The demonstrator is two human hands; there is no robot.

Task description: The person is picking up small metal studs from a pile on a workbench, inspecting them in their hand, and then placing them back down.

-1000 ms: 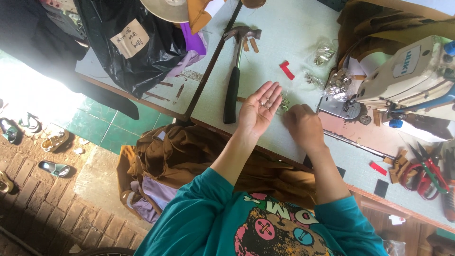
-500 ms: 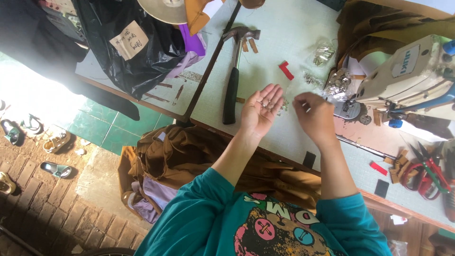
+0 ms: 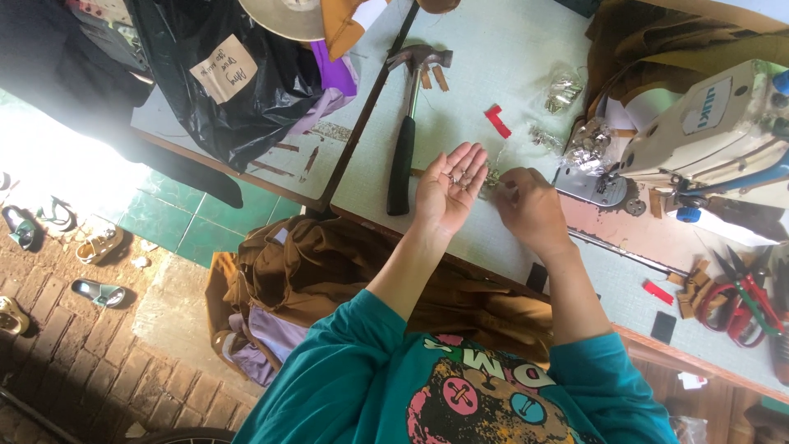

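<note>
My left hand [image 3: 448, 185] lies open, palm up, over the pale green worktable [image 3: 493, 49], cupping a few small silvery metal fittings [image 3: 457, 176]. My right hand [image 3: 526, 205] sits just beside it, knuckles up, fingertips drawn together at a little heap of the same fittings [image 3: 493, 178] on the tabletop; whether they are actually pinching one I can't tell from here. The risk, as I judge it: the palm is flat, so a slight tilt could roll those pieces off, and they'd vanish into the brown fabric [image 3: 329, 263] bunched below the table edge. The black-handled claw hammer [image 3: 407, 140] lies near my left wrist; a careless nudge could knock it. The white sewing machine [image 3: 707, 131] stands well off to the right.
</note>
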